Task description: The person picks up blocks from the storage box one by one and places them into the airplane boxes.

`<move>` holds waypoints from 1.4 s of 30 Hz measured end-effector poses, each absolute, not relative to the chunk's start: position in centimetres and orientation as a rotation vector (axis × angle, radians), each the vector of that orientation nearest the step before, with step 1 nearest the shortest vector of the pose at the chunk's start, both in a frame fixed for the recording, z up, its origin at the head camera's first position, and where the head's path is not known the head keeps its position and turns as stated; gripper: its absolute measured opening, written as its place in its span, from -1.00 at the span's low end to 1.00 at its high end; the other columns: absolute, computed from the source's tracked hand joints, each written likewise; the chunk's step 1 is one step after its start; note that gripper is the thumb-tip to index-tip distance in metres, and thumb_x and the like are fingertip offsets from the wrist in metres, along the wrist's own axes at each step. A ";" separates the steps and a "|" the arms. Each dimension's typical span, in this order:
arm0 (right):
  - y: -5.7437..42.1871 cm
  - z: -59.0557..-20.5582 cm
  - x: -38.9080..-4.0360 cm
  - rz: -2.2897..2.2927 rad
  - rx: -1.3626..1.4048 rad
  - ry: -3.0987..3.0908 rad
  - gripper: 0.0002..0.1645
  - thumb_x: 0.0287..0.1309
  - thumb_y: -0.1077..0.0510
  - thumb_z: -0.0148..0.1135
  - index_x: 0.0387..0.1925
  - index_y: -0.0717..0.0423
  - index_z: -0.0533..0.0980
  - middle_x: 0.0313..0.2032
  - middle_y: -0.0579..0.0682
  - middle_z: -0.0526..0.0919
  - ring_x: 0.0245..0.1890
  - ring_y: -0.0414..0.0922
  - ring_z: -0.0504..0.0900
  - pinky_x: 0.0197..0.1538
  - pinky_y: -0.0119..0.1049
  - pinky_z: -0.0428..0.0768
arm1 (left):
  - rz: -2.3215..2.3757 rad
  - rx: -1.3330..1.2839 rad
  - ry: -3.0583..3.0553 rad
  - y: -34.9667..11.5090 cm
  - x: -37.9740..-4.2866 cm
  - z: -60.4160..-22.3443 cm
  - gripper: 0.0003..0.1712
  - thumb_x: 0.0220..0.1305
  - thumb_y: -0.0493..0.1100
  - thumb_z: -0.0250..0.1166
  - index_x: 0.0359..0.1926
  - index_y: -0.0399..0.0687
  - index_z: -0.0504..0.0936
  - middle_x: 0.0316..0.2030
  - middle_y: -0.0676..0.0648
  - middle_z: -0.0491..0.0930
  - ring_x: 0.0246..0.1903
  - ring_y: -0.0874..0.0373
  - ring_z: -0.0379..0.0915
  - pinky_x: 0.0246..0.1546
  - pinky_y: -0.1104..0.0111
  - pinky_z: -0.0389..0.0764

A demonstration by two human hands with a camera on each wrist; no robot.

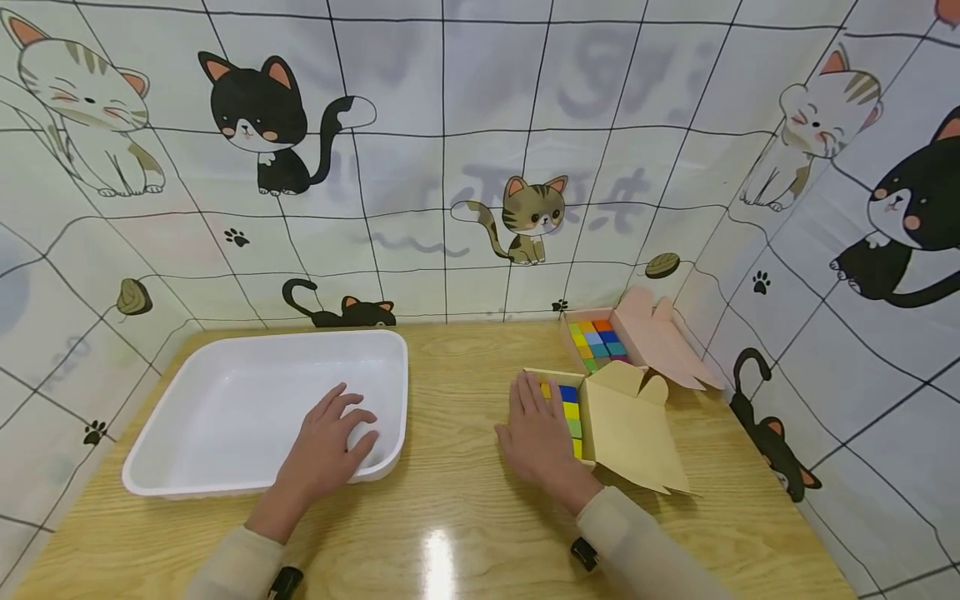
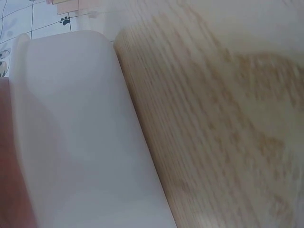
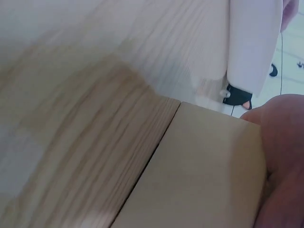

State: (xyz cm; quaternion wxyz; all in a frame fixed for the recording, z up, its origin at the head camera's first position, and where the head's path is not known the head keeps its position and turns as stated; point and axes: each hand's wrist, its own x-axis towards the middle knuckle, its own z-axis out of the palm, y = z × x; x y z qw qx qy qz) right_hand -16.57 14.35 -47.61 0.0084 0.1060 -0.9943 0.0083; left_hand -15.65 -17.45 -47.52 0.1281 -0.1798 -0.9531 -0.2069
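Observation:
My left hand [image 1: 327, 435] hovers over the front right corner of a white plastic tub [image 1: 217, 417], its fingers loosely bent and holding nothing. In the left wrist view the outer wall of the tub [image 2: 80, 128] fills the left half, with an edge of the hand beside it. My right hand [image 1: 538, 432] lies across a pale yellow cardboard box [image 1: 588, 421], fingers nearly straight. Colored blocks [image 1: 572, 411], blue, yellow and green, show beside those fingers; the hand hides the box's left part. From the right wrist, the box's side wall [image 3: 194, 166] appears below the hand.
The yellow box's lid [image 1: 633, 429] is folded back to the right. Behind it stands a pink box [image 1: 566, 333] of colored blocks, lid [image 1: 660, 337] also open. A wood-grain table [image 1: 450, 400] carries everything, with cat-print cloth walls [image 1: 405, 167] at the back and sides.

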 end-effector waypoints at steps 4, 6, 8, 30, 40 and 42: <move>16.0 -48.0 -16.5 0.046 0.320 -3.095 -0.16 0.43 -0.19 -0.12 0.50 0.21 -0.02 0.56 0.11 -0.13 0.58 0.03 -0.19 0.56 0.11 -0.36 | -0.597 -0.517 -2.781 -17.5 -15.6 -47.6 -0.80 0.28 -0.04 0.24 -0.15 0.02 0.66 0.13 -0.18 0.52 0.42 -0.21 0.08 0.35 -0.15 0.18; 16.7 -48.1 -16.4 0.058 0.314 -3.094 -0.16 0.43 -0.18 -0.12 0.50 0.21 -0.01 0.55 0.11 -0.12 0.58 0.03 -0.18 0.56 0.12 -0.37 | -0.593 -0.513 -2.793 -17.5 -15.7 -47.5 -0.79 0.28 -0.03 0.24 -0.14 0.02 0.66 0.14 -0.17 0.51 0.42 -0.21 0.07 0.36 -0.14 0.17; 17.3 -48.1 -16.3 0.066 0.303 -3.104 -0.16 0.44 -0.18 -0.14 0.50 0.22 -0.03 0.56 0.12 -0.13 0.58 0.04 -0.19 0.55 0.12 -0.39 | -0.595 -0.509 -2.805 -17.6 -15.7 -47.5 -0.78 0.29 -0.02 0.23 -0.13 0.03 0.65 0.15 -0.17 0.50 0.43 -0.20 0.06 0.37 -0.13 0.16; 25.5 -48.1 -14.9 0.065 0.668 -2.896 -0.18 0.35 -0.11 0.06 0.46 0.24 0.12 0.51 0.14 0.09 0.52 0.12 0.06 0.51 0.22 -0.14 | -0.592 -0.513 -2.775 -17.3 -15.4 -47.1 -0.82 0.27 -0.05 0.25 -0.16 0.03 0.66 0.12 -0.17 0.52 0.41 -0.21 0.10 0.33 -0.17 0.21; 27.4 -48.2 -14.6 0.075 0.747 -2.887 -0.17 0.35 -0.12 0.07 0.49 0.16 0.08 0.52 0.08 0.09 0.52 0.09 0.07 0.52 0.18 -0.16 | -0.587 -0.515 -2.788 -17.4 -15.6 -47.2 -0.82 0.27 -0.06 0.25 -0.15 0.03 0.66 0.13 -0.16 0.52 0.42 -0.21 0.10 0.34 -0.17 0.21; 27.5 -48.2 -14.5 0.052 0.725 -2.907 -0.17 0.37 -0.14 0.04 0.49 0.15 0.08 0.52 0.07 0.08 0.53 0.09 0.06 0.53 0.16 -0.18 | -0.583 -0.514 -2.791 -17.5 -15.6 -47.2 -0.81 0.28 -0.05 0.24 -0.15 0.03 0.66 0.13 -0.17 0.52 0.42 -0.21 0.09 0.34 -0.17 0.21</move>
